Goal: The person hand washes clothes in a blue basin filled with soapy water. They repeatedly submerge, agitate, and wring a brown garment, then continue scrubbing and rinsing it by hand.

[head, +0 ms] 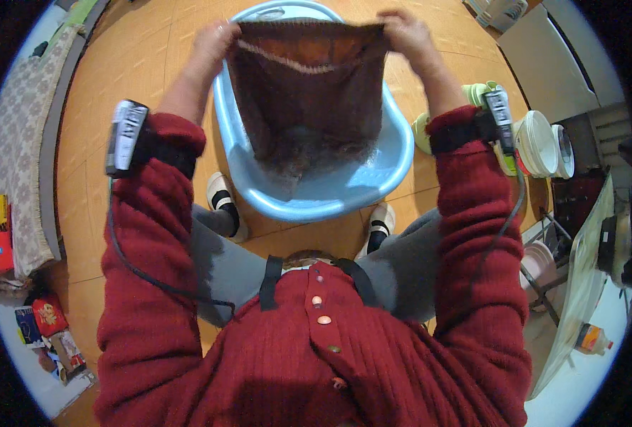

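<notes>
A dark brown cloth item point(305, 101), perhaps a garment, hangs stretched between my hands with its top opening facing me. My left hand point(217, 41) grips its upper left corner, and my right hand point(405, 33) grips the upper right one. Inside the opening a reddish-brown lining shows below a ribbed edge. Under the cloth stands a light blue plastic tub point(316, 208) on the floor in front of me. The cloth's lower end hangs down into the tub, where it looks wet and blurred. Much of the tub's inside is hidden behind the cloth.
Tan tiles cover the floor point(134, 69). Stacked white buckets point(537, 144) and green basins point(476, 95) stand right of the tub. A glass-topped table point(575, 288) is at the far right. A patterned cover point(33, 123) drapes furniture at left. My shoes point(218, 189) flank the tub.
</notes>
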### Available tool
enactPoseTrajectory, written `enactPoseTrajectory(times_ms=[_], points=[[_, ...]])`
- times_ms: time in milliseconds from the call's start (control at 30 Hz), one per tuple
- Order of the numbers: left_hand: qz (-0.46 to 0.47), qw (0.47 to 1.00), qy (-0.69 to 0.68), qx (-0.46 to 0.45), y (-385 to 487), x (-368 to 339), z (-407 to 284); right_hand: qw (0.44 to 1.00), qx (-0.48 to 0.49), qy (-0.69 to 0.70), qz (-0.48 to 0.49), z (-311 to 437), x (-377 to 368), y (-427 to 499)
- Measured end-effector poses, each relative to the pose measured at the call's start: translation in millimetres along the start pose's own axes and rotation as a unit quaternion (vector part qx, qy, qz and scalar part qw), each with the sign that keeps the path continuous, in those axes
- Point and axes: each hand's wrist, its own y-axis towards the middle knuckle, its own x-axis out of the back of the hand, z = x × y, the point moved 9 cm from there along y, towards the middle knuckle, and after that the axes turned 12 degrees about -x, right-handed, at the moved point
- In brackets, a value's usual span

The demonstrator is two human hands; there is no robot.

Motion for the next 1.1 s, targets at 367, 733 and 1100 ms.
enactPoseTrajectory(times_ms=[367,733,1100], points=[[0.233,0.86,0.438,0.121,-123.7,-141.8,138.6,0.908,0.035,-0.411,0.074,-166.7,-158.3,-81.2],[0.429,0.772,0.414,0.218,-162.0,-199.0,221.0,0.8,-0.104,-0.512,0.294,-275.4,-230.6,-102.0],[0.453,0.776,0.411,0.153,-161.6,-227.5,295.4,0.782,-0.134,-0.508,0.335,-288.0,-243.9,-87.3]])
